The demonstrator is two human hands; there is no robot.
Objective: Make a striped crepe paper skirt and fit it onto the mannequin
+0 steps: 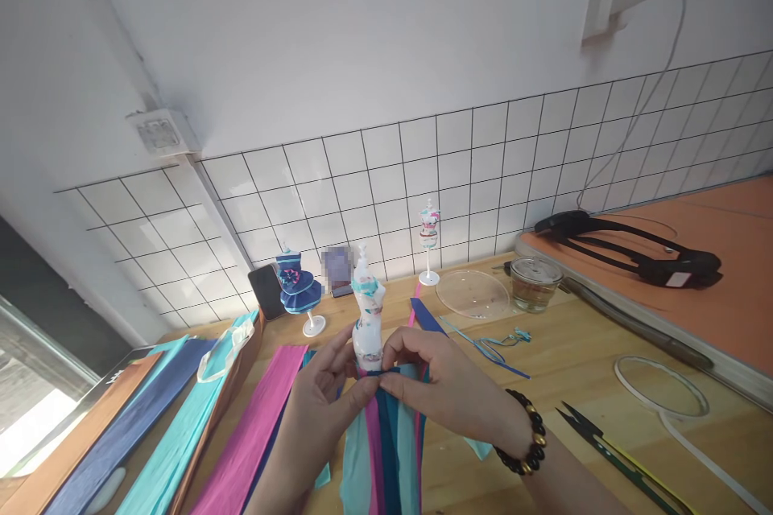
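A small white dress-form mannequin (pixel 368 326), marked with blue and pink patches, stands upright between my hands. Teal, magenta and pale-aqua ribbon strips (pixel 390 451) hang from its lower end like a skirt. My left hand (pixel 320 406) wraps round the mannequin's left side, its thumb pressing the top edge of the strips. From the right, my right hand (pixel 444 386) pinches that same edge between thumb and fingers. The fingertips of both hands nearly meet at the front. The mannequin's stand is hidden behind the strips.
Wide coloured strips (pixel 259 426) lie at left. Behind stand a mannequin in a blue ruffled dress (pixel 299 290), another bare one (pixel 429 237) and a phone (pixel 266 291). To the right are a clear disc (pixel 473 294), a glass jar (pixel 535 283), thread snips (pixel 616 451) and white ribbon (pixel 661 386).
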